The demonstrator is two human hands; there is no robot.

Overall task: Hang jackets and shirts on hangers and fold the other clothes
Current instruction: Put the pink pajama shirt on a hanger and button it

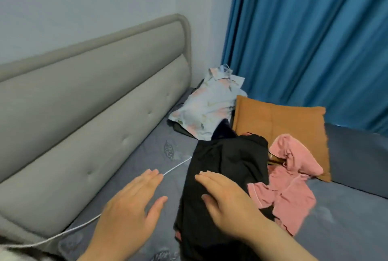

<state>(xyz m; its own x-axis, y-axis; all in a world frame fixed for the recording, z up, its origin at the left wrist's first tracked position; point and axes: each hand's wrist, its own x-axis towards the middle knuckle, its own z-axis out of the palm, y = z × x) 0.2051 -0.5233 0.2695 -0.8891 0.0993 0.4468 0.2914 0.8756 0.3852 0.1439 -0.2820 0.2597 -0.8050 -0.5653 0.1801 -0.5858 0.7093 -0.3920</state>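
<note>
While the right hand (pixel 227 199) lies flat with straight fingers on the black garment (pixel 222 174), the left hand (pixel 130 204) hovers just beside it over the mattress (pixel 134 155), fingers likewise straight and holding nothing. The black garment stretches from under the right hand away toward a floral shirt (pixel 206 109) lying beyond both hands. A pink garment (pixel 287 183) lies crumpled just to the right of the right hand, partly on an orange cushion (pixel 279 117). A white cord (pixel 176 167) runs beneath the left fingertips. Judged from its limp creases, the black cloth is light, soft and yielding: it will likely slump and lose any fold unless smoothed flat. The best holds appear to be its edges or corners, pinched on both sides, not the bunched middle. Whether it is trousers or a top cannot be told.
</note>
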